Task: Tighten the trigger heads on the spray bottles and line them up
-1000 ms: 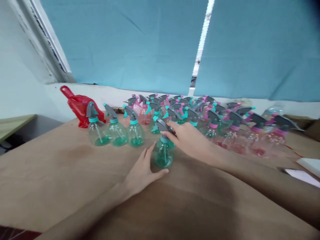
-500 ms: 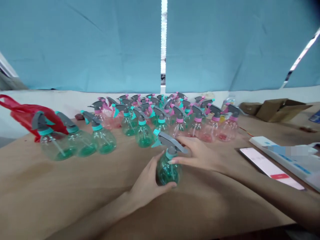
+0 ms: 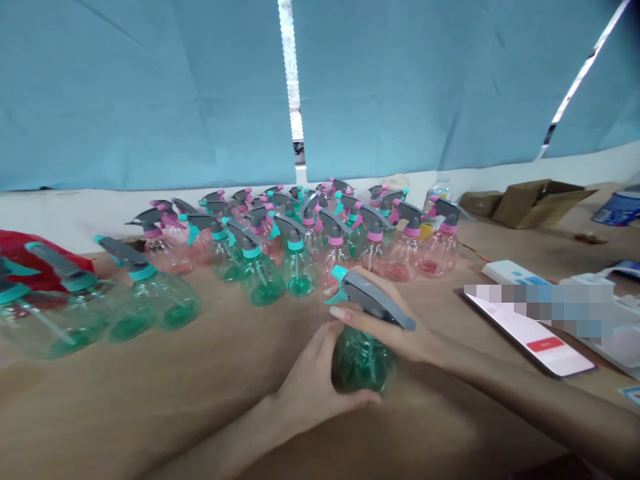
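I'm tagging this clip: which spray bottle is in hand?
The green spray bottle at the front: the left hand cups its body, the right hand is at its neck. The other spray bottles stand unheld on the table.

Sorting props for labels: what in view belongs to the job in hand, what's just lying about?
Job:
green spray bottle, in left hand and right hand
likely the other green bottles, pink bottles

Apparently lying about:
phone
red bag
cardboard box
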`<state>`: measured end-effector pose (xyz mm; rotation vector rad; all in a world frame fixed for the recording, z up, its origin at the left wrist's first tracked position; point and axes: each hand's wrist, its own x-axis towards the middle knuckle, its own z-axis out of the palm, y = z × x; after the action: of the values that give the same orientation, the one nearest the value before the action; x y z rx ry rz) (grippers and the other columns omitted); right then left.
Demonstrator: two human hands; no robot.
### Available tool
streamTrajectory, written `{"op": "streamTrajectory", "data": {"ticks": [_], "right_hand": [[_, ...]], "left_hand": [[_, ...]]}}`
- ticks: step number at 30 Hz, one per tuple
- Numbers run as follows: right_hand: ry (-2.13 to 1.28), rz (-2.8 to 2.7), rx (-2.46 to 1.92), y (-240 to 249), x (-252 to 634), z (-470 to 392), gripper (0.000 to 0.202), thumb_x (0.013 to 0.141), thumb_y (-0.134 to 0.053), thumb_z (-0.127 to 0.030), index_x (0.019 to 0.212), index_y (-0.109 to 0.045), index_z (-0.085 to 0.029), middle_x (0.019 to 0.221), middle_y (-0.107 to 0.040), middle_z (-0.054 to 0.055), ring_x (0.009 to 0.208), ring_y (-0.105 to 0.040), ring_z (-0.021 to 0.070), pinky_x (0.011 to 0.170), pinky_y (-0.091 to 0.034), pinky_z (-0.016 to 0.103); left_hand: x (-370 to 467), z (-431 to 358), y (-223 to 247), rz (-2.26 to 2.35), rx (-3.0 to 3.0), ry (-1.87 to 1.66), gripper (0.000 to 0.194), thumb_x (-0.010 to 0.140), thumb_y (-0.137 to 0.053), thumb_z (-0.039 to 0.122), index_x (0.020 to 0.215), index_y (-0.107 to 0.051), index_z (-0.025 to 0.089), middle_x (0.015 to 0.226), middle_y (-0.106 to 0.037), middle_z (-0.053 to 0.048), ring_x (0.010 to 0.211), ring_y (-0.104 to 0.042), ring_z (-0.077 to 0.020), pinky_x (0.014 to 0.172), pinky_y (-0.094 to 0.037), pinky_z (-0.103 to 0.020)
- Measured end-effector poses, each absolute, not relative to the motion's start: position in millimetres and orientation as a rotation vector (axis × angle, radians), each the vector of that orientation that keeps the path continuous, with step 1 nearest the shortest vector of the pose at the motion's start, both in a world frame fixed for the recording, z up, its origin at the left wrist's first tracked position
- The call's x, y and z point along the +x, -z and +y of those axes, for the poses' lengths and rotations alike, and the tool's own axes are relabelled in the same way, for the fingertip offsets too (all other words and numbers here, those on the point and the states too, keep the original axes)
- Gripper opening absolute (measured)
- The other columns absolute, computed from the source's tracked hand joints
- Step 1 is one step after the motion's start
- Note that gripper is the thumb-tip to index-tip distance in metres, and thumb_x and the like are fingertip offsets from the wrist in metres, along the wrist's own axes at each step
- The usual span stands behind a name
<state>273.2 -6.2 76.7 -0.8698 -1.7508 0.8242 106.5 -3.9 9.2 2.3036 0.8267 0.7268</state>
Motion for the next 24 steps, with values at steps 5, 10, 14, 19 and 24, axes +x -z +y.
{"op": "streamTrajectory", "data": {"ticks": [5, 10, 14, 19, 24], "right_hand": [[-0.788, -1.782, -0.859, -74, 273, 1, 0.015, 0.078, -0.062, -0.025, 0.089, -0.052, -0.022, 0.078, -0.053, -0.003, 0.069, -0.050, 0.0115, 0.063, -0.040, 0.026], [-0.771, -1.728, -0.831, -64, 275, 17, 0.014, 0.081, -0.060, -0.026, 0.093, -0.054, -0.026, 0.073, -0.051, -0.006, 0.060, -0.046, 0.0090, 0.054, -0.037, 0.023], [-0.781, -1.762, -0.826, -63, 276, 23, 0.008, 0.082, -0.058, -0.029, 0.086, -0.054, -0.023, 0.065, -0.046, -0.006, 0.055, -0.041, 0.0087, 0.052, -0.034, 0.024], [-0.774, -1.791, -0.838, -65, 276, 24, 0.009, 0.081, -0.058, -0.028, 0.079, -0.053, -0.021, 0.069, -0.050, -0.004, 0.059, -0.046, 0.0090, 0.053, -0.036, 0.024], [-0.773, -1.826, -0.893, -68, 277, 21, 0.012, 0.083, -0.054, -0.030, 0.074, -0.051, -0.022, 0.068, -0.049, -0.003, 0.059, -0.046, 0.0100, 0.054, -0.038, 0.025]], "left_hand": [[86, 7, -7, 0.912, 2.498, -0.582, 0.096, 0.065, -0.073, 0.058, 0.139, -0.020, 0.028, 0.139, -0.035, -0.012, 0.126, -0.033, -0.0367, 0.100, -0.030, -0.056], [67, 18, -2, 1.084, 2.618, -0.491, 0.083, 0.072, -0.069, 0.053, 0.138, -0.027, 0.026, 0.140, -0.036, -0.012, 0.127, -0.033, -0.0338, 0.100, -0.031, -0.053], [64, 21, 4, 1.228, 2.650, -0.500, 0.053, 0.086, -0.058, 0.039, 0.131, -0.038, 0.021, 0.138, -0.038, -0.013, 0.125, -0.036, -0.0308, 0.100, -0.032, -0.050], [65, 21, 5, 1.224, 2.679, -0.493, 0.043, 0.089, -0.052, 0.033, 0.129, -0.040, 0.021, 0.134, -0.041, -0.012, 0.122, -0.039, -0.0302, 0.097, -0.036, -0.049], [66, 21, 3, 1.246, 2.682, -0.480, 0.041, 0.089, -0.052, 0.033, 0.127, -0.042, 0.021, 0.132, -0.043, -0.012, 0.120, -0.041, -0.0306, 0.096, -0.037, -0.050]]}}
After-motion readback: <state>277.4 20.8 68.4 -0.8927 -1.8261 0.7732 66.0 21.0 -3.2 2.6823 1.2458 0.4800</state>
